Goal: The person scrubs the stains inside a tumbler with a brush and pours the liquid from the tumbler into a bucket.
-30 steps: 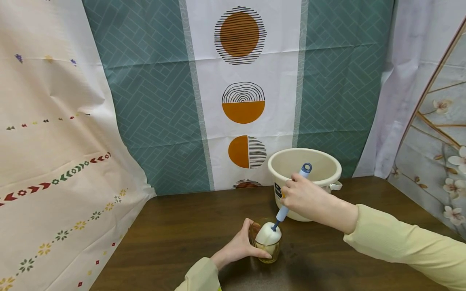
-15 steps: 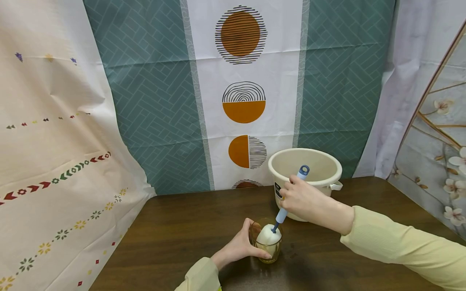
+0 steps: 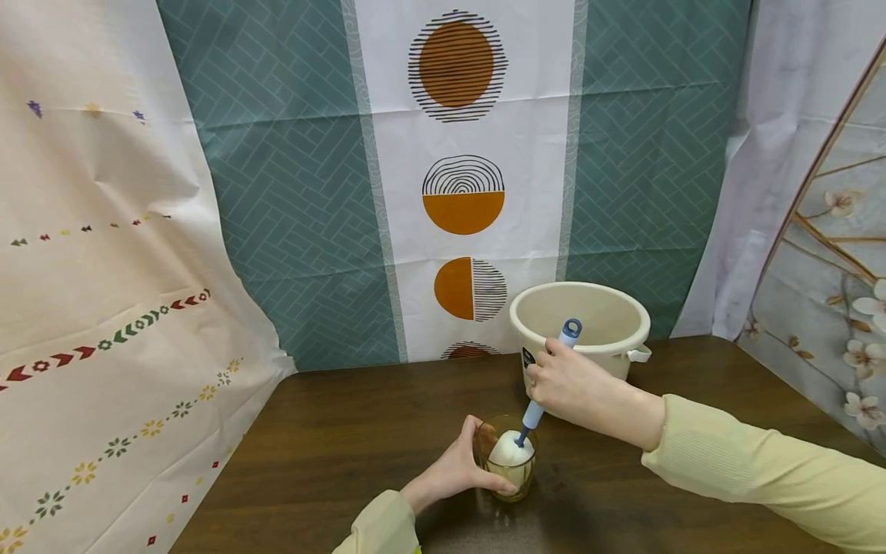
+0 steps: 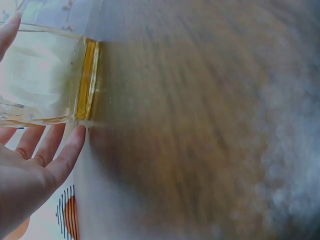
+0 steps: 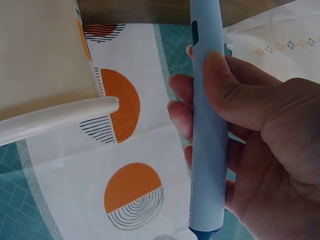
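My right hand (image 3: pixel 564 381) grips the light blue handle of a sponge cup brush (image 5: pixel 207 150), thumb on one side and fingers on the other. The brush slants, its dark blue ring end up near the bucket. Its white sponge head (image 3: pixel 512 448) sits inside an amber-tinted drinking glass (image 3: pixel 514 492) standing on the table. With thumb and fingers spread around the glass, my left hand (image 3: pixel 460 465) holds it from the left. In the left wrist view the white head shows through the clear wall of the glass, and the left fingers (image 4: pixel 67 155) lie along its side.
A cream bucket (image 3: pixel 616 346) with a side handle stands behind the right hand, near the table's back. The brown wooden table (image 3: pixel 360 431) is bordered by patterned cloths: teal and white (image 3: pixel 291 231) behind, cream (image 3: pixel 124 308) left, floral (image 3: pixel 831 308) right.
My right hand has moved slightly down and left, and the brush has gone deeper into the glass, its ring end lower. The left hand and glass stay in place.
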`<control>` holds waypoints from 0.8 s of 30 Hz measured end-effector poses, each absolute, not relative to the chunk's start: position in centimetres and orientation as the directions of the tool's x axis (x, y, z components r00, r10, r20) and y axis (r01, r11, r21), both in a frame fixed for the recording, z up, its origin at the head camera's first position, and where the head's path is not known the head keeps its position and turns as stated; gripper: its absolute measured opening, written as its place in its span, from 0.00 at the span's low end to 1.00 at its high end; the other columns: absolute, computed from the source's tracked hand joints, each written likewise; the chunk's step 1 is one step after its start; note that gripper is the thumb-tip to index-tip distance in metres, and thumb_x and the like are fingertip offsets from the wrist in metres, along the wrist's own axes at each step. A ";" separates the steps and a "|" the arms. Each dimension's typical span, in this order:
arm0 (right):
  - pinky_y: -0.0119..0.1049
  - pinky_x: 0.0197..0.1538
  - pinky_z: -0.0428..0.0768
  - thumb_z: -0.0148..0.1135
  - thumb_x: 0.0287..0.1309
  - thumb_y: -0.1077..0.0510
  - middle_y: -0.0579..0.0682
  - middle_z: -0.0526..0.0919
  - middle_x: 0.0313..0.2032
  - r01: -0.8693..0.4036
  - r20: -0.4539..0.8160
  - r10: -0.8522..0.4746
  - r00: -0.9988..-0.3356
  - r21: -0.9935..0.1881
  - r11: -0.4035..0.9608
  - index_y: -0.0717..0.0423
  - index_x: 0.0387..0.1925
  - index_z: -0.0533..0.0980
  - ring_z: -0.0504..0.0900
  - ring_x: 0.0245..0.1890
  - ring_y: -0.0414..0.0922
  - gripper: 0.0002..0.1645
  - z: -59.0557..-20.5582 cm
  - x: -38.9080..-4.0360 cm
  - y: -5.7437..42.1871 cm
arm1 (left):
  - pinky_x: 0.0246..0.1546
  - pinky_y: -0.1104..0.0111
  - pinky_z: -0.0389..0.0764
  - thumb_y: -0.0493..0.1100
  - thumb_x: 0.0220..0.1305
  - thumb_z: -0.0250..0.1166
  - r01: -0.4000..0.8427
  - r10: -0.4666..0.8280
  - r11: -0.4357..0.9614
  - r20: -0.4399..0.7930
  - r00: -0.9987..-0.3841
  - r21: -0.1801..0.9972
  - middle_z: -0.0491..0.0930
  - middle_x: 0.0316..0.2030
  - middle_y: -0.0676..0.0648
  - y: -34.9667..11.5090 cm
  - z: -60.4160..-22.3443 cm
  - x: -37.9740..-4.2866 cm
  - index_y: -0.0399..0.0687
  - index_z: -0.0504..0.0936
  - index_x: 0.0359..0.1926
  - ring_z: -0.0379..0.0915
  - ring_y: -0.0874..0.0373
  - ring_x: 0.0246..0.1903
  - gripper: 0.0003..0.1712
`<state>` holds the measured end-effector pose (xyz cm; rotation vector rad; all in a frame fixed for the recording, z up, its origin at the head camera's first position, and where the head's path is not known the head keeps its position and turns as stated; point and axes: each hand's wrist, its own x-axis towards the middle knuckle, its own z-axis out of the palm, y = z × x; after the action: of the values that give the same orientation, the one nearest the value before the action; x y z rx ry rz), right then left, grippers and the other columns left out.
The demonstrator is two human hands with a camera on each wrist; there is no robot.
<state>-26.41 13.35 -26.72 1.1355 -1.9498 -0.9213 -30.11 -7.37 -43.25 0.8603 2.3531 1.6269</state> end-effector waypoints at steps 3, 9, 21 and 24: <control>0.37 0.30 0.62 0.70 0.39 0.58 0.45 0.72 0.18 -0.411 0.208 -0.901 -0.381 0.835 0.366 0.44 0.22 0.80 0.70 0.21 0.45 0.05 -26.7 -26.5 13.4 | 0.40 0.67 0.70 0.43 0.38 0.77 0.369 0.536 0.244 0.193 -0.822 0.897 0.71 0.41 0.52 -7.4 -43.2 -30.1 0.45 0.61 0.46 0.69 0.59 0.39 0.38; 0.37 0.30 0.63 0.70 0.39 0.58 0.45 0.74 0.19 -0.417 0.213 -0.905 -0.369 0.832 0.366 0.44 0.24 0.81 0.71 0.23 0.45 0.07 -26.7 -26.4 13.6 | 0.40 0.67 0.70 0.42 0.39 0.77 0.374 0.541 0.231 0.201 -0.817 0.898 0.71 0.41 0.51 -7.4 -43.2 -30.0 0.44 0.60 0.46 0.69 0.59 0.39 0.38; 0.36 0.31 0.62 0.70 0.38 0.58 0.46 0.73 0.20 -0.424 0.214 -0.911 -0.353 0.831 0.359 0.43 0.26 0.81 0.70 0.23 0.44 0.08 -26.2 -26.4 13.9 | 0.40 0.67 0.69 0.43 0.39 0.76 0.360 0.540 0.243 0.183 -0.822 0.901 0.71 0.41 0.52 -7.3 -43.3 -30.2 0.44 0.60 0.47 0.69 0.59 0.40 0.39; 0.36 0.30 0.62 0.72 0.36 0.57 0.46 0.73 0.20 -0.428 0.218 -0.911 -0.350 0.828 0.362 0.42 0.27 0.81 0.70 0.24 0.44 0.11 -26.1 -26.4 13.9 | 0.40 0.67 0.69 0.44 0.39 0.76 0.364 0.537 0.252 0.183 -0.823 0.897 0.70 0.40 0.51 -7.3 -43.4 -30.2 0.45 0.60 0.46 0.68 0.59 0.39 0.38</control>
<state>-26.44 13.89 -26.05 1.1607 -1.9316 -0.8880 -30.17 -7.32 -43.36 0.8560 2.3540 1.6160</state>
